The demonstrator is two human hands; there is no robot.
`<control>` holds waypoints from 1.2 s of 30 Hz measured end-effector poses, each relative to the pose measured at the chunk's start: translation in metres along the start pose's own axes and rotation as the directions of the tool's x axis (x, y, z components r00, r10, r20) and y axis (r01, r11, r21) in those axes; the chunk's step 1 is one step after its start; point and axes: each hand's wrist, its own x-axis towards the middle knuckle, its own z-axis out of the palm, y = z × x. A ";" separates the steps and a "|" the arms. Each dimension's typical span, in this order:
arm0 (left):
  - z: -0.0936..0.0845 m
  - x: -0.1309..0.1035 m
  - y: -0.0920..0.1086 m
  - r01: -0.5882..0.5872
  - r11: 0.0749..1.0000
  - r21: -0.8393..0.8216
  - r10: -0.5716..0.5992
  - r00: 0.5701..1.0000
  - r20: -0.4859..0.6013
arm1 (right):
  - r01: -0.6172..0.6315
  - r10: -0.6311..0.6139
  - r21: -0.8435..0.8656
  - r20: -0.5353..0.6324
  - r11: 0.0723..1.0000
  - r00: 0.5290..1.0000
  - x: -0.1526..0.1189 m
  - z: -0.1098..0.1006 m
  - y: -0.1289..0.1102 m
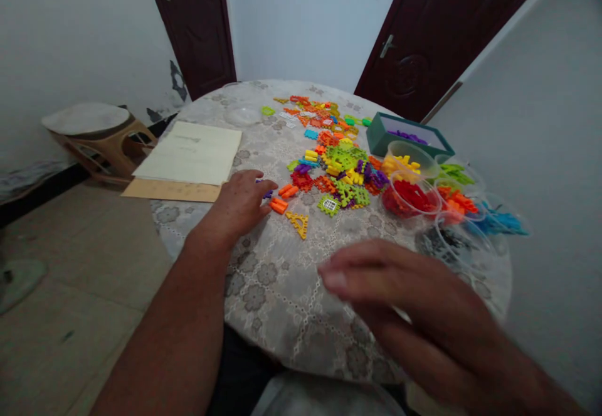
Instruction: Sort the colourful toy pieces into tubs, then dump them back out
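My left hand [242, 201] rests low over the table, its fingers apart around a small purple piece [266, 191]; whether it touches the piece is unclear. Right beside its fingertips lie two orange pieces [283, 197] and a yellow triangle [299, 223]. My right hand [404, 303], slightly blurred, hovers in front of the near right part of the table, fingers stretched out, nothing visible in it. Beyond both hands spreads a pile of colourful plastic pieces [345, 162], green, yellow, purple, red and orange.
At the right stand clear tubs of sorted pieces, among them a red tub [411, 197] and a yellow one [402, 164]. Behind them sits a green box [409, 135] with purple pieces. Paper sheets [190, 152] lie at the left, and a stool [98, 133] stands beyond the table [291, 315].
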 end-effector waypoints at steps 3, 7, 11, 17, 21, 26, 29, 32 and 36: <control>0.001 0.000 0.004 -0.023 0.999 0.026 0.023 1.000 -0.006 | -0.031 0.031 -0.067 -0.011 0.997 0.999 0.035 0.008 0.012; 0.007 0.003 0.005 -0.028 1.000 0.014 0.028 0.999 0.018 | -0.131 0.133 -0.141 0.007 0.981 0.991 0.071 0.036 0.023; 0.015 0.007 0.003 -0.039 0.999 0.004 0.039 0.999 0.015 | -0.213 0.216 -0.158 0.005 0.964 0.976 0.085 0.054 0.028; 0.022 0.009 -0.003 -0.069 0.996 0.062 0.068 0.997 0.021 | -0.219 0.221 0.038 -0.049 0.975 0.974 0.078 0.047 0.030; 0.022 0.009 -0.003 -0.101 0.995 0.022 0.100 0.993 0.056 | -0.212 0.211 0.126 0.022 0.969 0.977 0.071 0.007 0.039; 0.005 0.006 0.011 -0.074 0.996 -0.040 0.078 0.992 0.101 | -0.316 0.293 -0.103 -0.187 0.943 0.938 0.068 -0.083 0.086; -0.004 0.006 0.019 -0.041 0.998 -0.045 0.046 0.993 0.109 | -0.469 0.339 -0.295 -0.397 0.833 0.853 0.077 -0.132 0.138; -0.007 0.006 0.022 -0.024 0.999 -0.036 0.028 0.994 0.101 | -0.593 0.344 -0.412 -0.534 0.692 0.772 0.087 -0.163 0.184; -0.009 0.005 0.023 -0.018 0.999 -0.033 0.020 0.997 0.079 | -0.577 0.245 -0.453 -0.601 0.679 0.760 0.089 -0.168 0.194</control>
